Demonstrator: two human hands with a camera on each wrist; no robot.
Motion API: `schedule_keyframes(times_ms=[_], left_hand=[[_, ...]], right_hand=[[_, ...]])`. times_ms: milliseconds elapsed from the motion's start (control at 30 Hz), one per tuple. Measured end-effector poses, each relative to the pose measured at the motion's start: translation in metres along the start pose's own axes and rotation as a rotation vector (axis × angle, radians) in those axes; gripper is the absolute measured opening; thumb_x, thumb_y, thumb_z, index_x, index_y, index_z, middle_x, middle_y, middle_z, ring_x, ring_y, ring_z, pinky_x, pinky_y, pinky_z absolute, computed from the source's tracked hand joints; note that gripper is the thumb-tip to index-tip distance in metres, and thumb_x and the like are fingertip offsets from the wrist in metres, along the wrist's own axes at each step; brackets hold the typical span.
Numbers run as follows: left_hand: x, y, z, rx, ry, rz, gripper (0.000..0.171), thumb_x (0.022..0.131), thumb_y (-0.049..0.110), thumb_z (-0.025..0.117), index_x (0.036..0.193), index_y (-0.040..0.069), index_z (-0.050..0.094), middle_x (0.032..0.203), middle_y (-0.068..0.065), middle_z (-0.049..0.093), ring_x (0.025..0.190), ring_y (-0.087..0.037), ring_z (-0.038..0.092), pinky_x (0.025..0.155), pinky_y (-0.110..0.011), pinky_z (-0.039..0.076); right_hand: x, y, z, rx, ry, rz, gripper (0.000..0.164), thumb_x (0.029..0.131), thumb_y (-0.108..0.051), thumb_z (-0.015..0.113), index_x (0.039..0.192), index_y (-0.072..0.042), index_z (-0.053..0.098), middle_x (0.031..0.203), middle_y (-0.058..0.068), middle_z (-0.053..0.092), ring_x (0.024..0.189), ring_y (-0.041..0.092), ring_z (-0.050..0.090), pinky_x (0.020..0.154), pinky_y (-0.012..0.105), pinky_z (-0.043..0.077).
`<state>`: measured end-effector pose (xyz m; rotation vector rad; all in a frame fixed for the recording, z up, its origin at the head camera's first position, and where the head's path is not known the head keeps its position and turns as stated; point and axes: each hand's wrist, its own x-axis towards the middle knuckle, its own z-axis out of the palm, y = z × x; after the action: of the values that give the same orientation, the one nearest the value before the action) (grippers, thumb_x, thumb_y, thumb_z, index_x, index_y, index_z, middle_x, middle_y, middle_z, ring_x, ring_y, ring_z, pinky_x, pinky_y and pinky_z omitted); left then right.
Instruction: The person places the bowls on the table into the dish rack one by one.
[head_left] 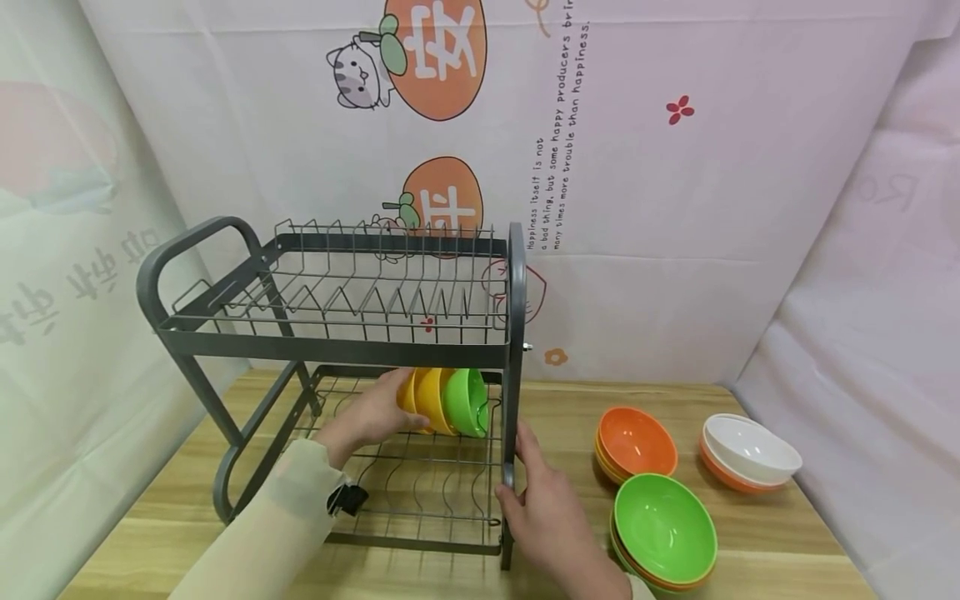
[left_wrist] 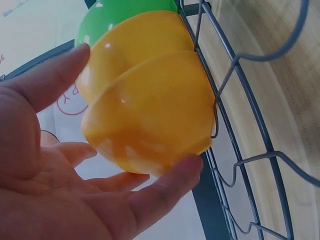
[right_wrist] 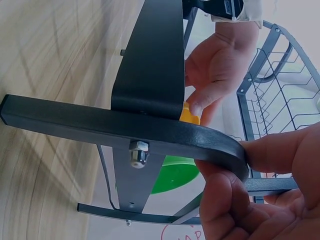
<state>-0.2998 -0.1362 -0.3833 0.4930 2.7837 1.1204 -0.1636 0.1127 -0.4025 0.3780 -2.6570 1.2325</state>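
Note:
A dark grey two-tier dish rack (head_left: 337,346) stands on the wooden table. On its lower tier, two yellow bowls (left_wrist: 150,115) and a green bowl (head_left: 467,402) stand tilted on edge in a row at the right end. My left hand (head_left: 378,412) reaches inside, its thumb and fingers curved around the outermost yellow bowl. In the left wrist view, fingertips (left_wrist: 187,170) touch its lower side. My right hand (head_left: 547,508) grips the rack's right upright; in the right wrist view, thumb and fingers pinch the curved bar (right_wrist: 215,142).
Right of the rack stand a stack with an orange bowl (head_left: 637,442) on top and another topped by a green bowl (head_left: 666,529). Farther right, a white bowl (head_left: 753,450) tops another stack. Wire dividers line the upper tier (head_left: 352,287). A printed cloth (head_left: 637,208) hangs behind.

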Motion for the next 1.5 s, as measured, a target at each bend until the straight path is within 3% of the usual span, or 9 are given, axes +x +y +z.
schedule_keyframes(times_ms=[133, 300, 367, 533, 667, 867, 1067, 1300, 1500], left_hand=[[-0.003, 0.002, -0.001, -0.026, -0.016, -0.001, 0.086, 0.083, 0.02, 0.083, 0.154, 0.012, 0.035, 0.152, -0.018, 0.034, 0.128, -0.039, 0.042, 0.1, -0.058, 0.041], [-0.008, 0.007, 0.001, -0.008, 0.0, -0.005, 0.085, 0.087, 0.023, 0.08, 0.156, 0.015, 0.032, 0.145, -0.015, 0.043, 0.108, -0.029, 0.052, 0.089, -0.048, 0.049], [-0.013, 0.011, 0.001, 0.007, 0.014, -0.011, 0.084, 0.089, 0.024, 0.077, 0.158, 0.014, 0.03, 0.147, -0.017, 0.041, 0.112, -0.029, 0.052, 0.094, -0.05, 0.047], [-0.029, 0.027, 0.0, 0.045, 0.056, -0.016, 0.086, 0.091, 0.029, 0.074, 0.159, 0.008, 0.024, 0.158, -0.022, 0.025, 0.139, -0.042, 0.032, 0.11, -0.062, 0.025], [-0.043, 0.036, 0.002, 0.043, 0.075, 0.023, 0.087, 0.091, 0.033, 0.073, 0.159, 0.009, 0.023, 0.159, -0.021, 0.024, 0.142, -0.043, 0.026, 0.11, -0.064, 0.023], [-0.059, 0.045, 0.009, -0.027, 0.058, 0.062, 0.09, 0.091, 0.038, 0.073, 0.161, 0.021, 0.02, 0.161, -0.018, 0.022, 0.142, -0.044, 0.026, 0.108, -0.066, 0.025], [-0.069, 0.052, 0.022, -0.089, 0.023, 0.039, 0.089, 0.089, 0.04, 0.074, 0.16, 0.029, 0.022, 0.161, -0.012, 0.024, 0.142, -0.041, 0.028, 0.109, -0.066, 0.024], [-0.078, 0.06, 0.041, -0.213, -0.053, 0.087, 0.079, 0.092, 0.046, 0.068, 0.158, 0.035, 0.026, 0.158, -0.014, 0.03, 0.131, -0.043, 0.044, 0.1, -0.065, 0.038], [-0.079, 0.065, 0.056, -0.345, -0.103, 0.089, 0.074, 0.095, 0.041, 0.067, 0.156, 0.045, 0.025, 0.159, -0.012, 0.028, 0.128, -0.041, 0.048, 0.098, -0.062, 0.042]], right_hand=[[0.0, 0.0, -0.001, -0.011, -0.001, 0.0, 0.088, 0.091, -0.004, 0.07, 0.159, -0.022, 0.018, 0.143, 0.02, 0.051, 0.062, 0.005, 0.059, 0.052, 0.022, 0.051], [-0.001, -0.001, -0.001, -0.012, -0.009, 0.0, 0.089, 0.09, -0.003, 0.07, 0.159, -0.021, 0.017, 0.143, 0.022, 0.05, 0.062, 0.006, 0.059, 0.051, 0.022, 0.05], [-0.001, -0.001, -0.001, -0.008, -0.012, 0.005, 0.089, 0.091, -0.003, 0.07, 0.159, -0.021, 0.017, 0.144, 0.022, 0.049, 0.061, 0.006, 0.058, 0.051, 0.022, 0.05], [-0.002, -0.002, -0.002, -0.02, -0.011, 0.006, 0.089, 0.091, -0.004, 0.071, 0.16, -0.02, 0.016, 0.144, 0.022, 0.05, 0.06, 0.006, 0.058, 0.051, 0.022, 0.05], [-0.002, -0.002, -0.002, -0.027, -0.008, -0.002, 0.089, 0.09, -0.004, 0.071, 0.16, -0.02, 0.016, 0.143, 0.022, 0.05, 0.061, 0.006, 0.058, 0.051, 0.022, 0.05], [-0.001, 0.0, -0.001, -0.012, -0.009, 0.0, 0.087, 0.091, -0.005, 0.071, 0.159, -0.019, 0.018, 0.144, 0.021, 0.05, 0.061, 0.005, 0.058, 0.051, 0.022, 0.05], [0.0, 0.001, -0.002, -0.011, -0.02, 0.015, 0.085, 0.092, -0.007, 0.071, 0.158, -0.02, 0.02, 0.145, 0.018, 0.049, 0.063, 0.005, 0.059, 0.054, 0.023, 0.051], [0.0, -0.001, -0.004, -0.02, -0.029, 0.024, 0.086, 0.093, -0.011, 0.071, 0.159, -0.027, 0.019, 0.147, 0.015, 0.048, 0.063, 0.006, 0.059, 0.054, 0.024, 0.051], [-0.003, -0.001, -0.014, -0.001, -0.098, 0.03, 0.086, 0.095, -0.013, 0.068, 0.161, -0.026, 0.013, 0.15, 0.016, 0.044, 0.092, 0.025, 0.069, 0.071, 0.035, 0.058]])
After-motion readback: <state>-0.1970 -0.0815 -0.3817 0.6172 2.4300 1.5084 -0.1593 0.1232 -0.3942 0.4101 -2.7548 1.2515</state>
